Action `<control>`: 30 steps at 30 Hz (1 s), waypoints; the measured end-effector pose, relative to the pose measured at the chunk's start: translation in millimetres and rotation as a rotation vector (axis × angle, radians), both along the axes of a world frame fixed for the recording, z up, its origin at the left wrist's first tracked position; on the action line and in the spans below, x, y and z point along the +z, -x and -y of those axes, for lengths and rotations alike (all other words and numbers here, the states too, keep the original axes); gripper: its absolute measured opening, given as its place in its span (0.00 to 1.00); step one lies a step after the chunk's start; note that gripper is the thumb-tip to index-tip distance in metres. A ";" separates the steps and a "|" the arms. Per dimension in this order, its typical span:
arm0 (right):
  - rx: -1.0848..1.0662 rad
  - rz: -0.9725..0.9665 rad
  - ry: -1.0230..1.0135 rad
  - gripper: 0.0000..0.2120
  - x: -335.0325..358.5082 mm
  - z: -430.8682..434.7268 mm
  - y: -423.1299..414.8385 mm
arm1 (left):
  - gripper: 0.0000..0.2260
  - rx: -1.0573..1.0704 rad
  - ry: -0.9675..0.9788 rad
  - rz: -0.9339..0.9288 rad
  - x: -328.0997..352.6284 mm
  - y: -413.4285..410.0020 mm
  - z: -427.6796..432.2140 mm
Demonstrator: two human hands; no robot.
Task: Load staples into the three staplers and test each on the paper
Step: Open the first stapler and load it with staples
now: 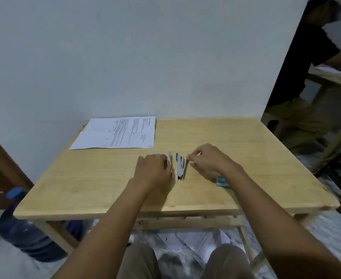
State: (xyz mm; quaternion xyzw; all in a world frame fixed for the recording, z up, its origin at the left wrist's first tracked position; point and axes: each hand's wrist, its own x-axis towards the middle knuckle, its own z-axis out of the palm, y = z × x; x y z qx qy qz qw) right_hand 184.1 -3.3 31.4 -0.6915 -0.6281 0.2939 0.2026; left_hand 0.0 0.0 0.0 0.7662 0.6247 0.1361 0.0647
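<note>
Small blue-and-metal staplers lie side by side in the middle of the wooden table [85,188]. One stapler [180,168] shows clearly between my hands, its metal channel facing up. My left hand [155,170] rests over the stapler or staplers [169,157] on the left, hiding most of them. My right hand [207,160] sits just right of the middle stapler, fingertips pinched near its far end; whether they hold anything is too small to tell. A small teal staple box [223,181] lies under my right wrist. The printed paper [115,133] lies flat at the far left.
A large blue water bottle [23,228] stands on the floor left of the table. Another person [306,57] stands at the right beside a second wooden table [330,75]. The wall runs directly behind the table's far edge. My knees show under the near edge.
</note>
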 end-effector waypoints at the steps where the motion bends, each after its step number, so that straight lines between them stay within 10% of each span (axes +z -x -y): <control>1: -0.027 0.024 0.003 0.16 -6.7 -0.3 4.9 | 0.14 -0.002 -0.015 -0.012 -1.3 1.0 4.5; 12: -0.230 0.192 -0.098 0.15 -21.1 0.4 29.8 | 0.17 0.039 -0.026 0.113 -7.1 0.3 16.2; 19: -0.264 -0.100 -0.363 0.12 -11.7 40.9 36.8 | 0.13 -0.078 0.149 0.825 24.6 -13.3 36.9; 30: -0.361 -0.174 -0.602 0.08 -7.5 68.6 46.5 | 0.11 -0.119 -0.129 0.841 40.0 -24.5 55.1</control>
